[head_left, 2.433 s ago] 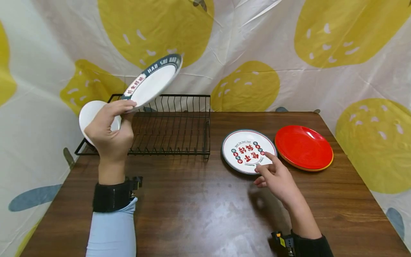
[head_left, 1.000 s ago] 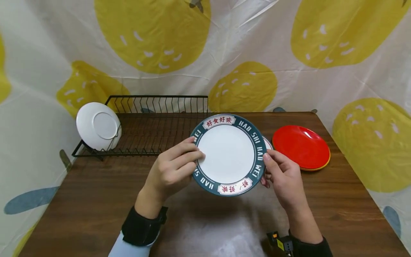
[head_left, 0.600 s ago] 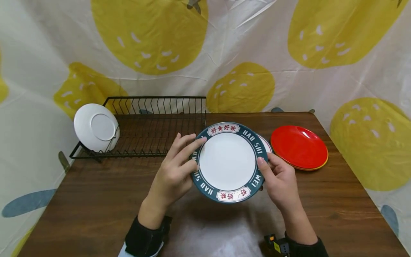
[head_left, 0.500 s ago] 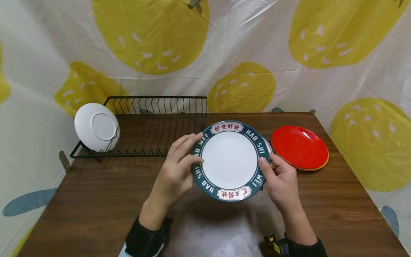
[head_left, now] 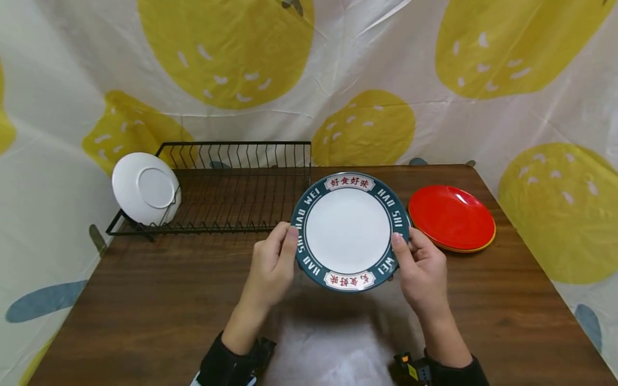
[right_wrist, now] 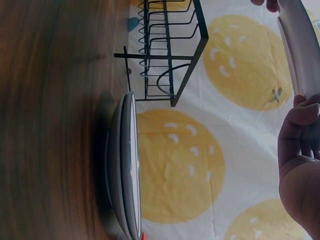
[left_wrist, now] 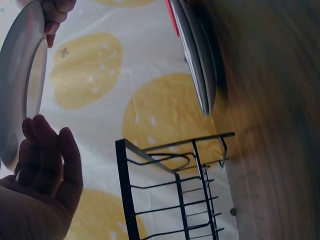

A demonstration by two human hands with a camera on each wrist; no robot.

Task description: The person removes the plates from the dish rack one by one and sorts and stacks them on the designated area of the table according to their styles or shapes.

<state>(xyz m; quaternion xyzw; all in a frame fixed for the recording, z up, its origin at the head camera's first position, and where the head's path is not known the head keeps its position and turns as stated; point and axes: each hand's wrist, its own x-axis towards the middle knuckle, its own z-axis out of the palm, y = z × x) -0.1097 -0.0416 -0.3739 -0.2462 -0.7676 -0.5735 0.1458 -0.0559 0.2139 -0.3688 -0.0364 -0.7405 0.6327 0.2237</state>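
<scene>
A round white plate with a dark green lettered rim is held up over the table, its face toward the head camera. My left hand grips its left edge with the thumb on the rim; the left wrist view shows that hand's fingers behind the plate. At the opposite edge, my right hand pinches the rim, thumb in front. Behind and below the held plate lies a stack of white plates, almost hidden from the head camera.
At the back left stands a black wire dish rack, with a white plate upright in its left end. Red plates, stacked over a yellow edge, lie on the wooden table at right. A lemon-print cloth hangs behind.
My left hand has brought the plate from over the rack to the middle, where my right hand took its other edge. Lately the left fingers regripped, and the plate turned slightly clockwise.
</scene>
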